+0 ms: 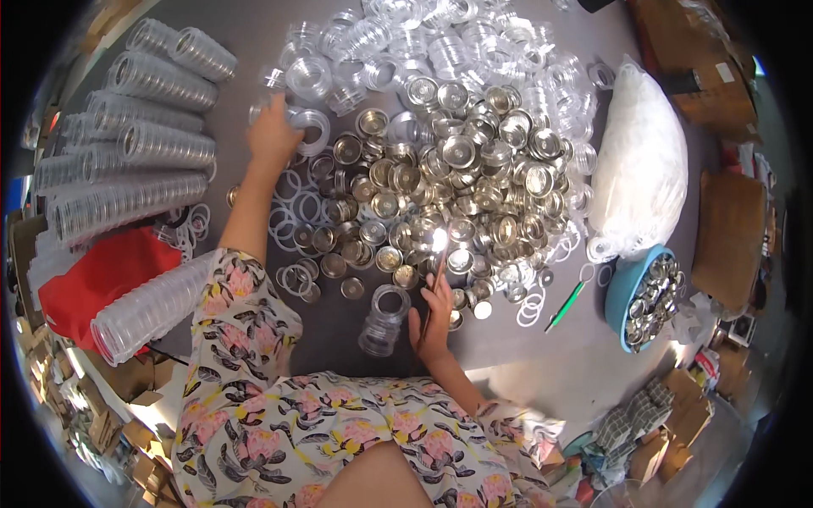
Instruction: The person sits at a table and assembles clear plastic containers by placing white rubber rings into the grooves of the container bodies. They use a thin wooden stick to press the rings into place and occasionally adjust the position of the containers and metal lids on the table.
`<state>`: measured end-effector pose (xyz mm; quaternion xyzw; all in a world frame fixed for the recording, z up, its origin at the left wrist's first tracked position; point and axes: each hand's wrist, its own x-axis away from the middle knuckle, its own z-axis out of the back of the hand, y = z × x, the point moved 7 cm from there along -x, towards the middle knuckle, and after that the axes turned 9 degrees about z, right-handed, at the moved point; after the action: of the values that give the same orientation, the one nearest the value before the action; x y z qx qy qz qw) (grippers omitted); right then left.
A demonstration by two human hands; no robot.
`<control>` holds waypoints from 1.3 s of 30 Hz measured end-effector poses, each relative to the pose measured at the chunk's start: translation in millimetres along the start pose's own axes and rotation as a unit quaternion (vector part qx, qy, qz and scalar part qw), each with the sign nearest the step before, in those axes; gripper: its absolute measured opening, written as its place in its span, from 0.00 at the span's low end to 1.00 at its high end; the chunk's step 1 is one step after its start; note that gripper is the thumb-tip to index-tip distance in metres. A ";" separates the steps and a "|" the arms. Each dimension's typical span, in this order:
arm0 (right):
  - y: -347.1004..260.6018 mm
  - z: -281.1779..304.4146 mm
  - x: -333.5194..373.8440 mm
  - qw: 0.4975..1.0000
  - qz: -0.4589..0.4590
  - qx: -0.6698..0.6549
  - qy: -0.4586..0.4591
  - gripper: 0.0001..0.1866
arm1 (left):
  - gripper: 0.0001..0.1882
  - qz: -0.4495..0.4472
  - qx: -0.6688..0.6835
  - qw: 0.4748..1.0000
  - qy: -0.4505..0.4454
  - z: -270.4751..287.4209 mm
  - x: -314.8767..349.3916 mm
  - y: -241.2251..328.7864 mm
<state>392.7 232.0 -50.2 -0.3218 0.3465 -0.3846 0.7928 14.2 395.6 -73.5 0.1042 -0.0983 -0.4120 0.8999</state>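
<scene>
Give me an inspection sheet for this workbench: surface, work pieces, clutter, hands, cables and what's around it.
Surface: grey table, largely covered, with glare near its front edge.
Work pieces: silver metal caps heaped mid-table; clear plastic containers loose behind them; clear stacks lying at the left; white rings scattered.
Clutter: red cloth at left; at right, green-handled tool, filled plastic bag, blue bowl of metal parts.
Hands: left hand at the clear pieces, grip unclear; right hand holds a slim rod.
Cables: nothing seen for certain.
Surroundings: cardboard box and checked cloth, right.
</scene>
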 end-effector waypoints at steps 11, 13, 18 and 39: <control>-0.7 11.2 12.4 0.999 -0.007 -0.012 0.045 0.20 | 0.27 -0.143 0.332 0.930 -0.069 66.6 154.6 35.8; -1.9 10.4 14.9 1.000 0.004 -0.006 0.029 0.20 | 0.28 -0.243 0.286 0.909 -0.181 49.3 215.7 44.8; -1.5 1.5 19.9 1.000 0.001 -0.023 0.017 0.20 | 0.35 -0.312 0.155 0.879 -0.325 -7.3 284.0 46.4; 20.1 61.5 -51.0 0.989 0.043 0.008 0.142 0.16 | 0.37 -0.526 0.133 0.816 -0.198 51.8 196.0 126.4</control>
<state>425.7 299.5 -16.4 -0.2428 0.4656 -0.3950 0.7538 217.5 321.5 28.0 0.1750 -0.2583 -0.8174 0.4843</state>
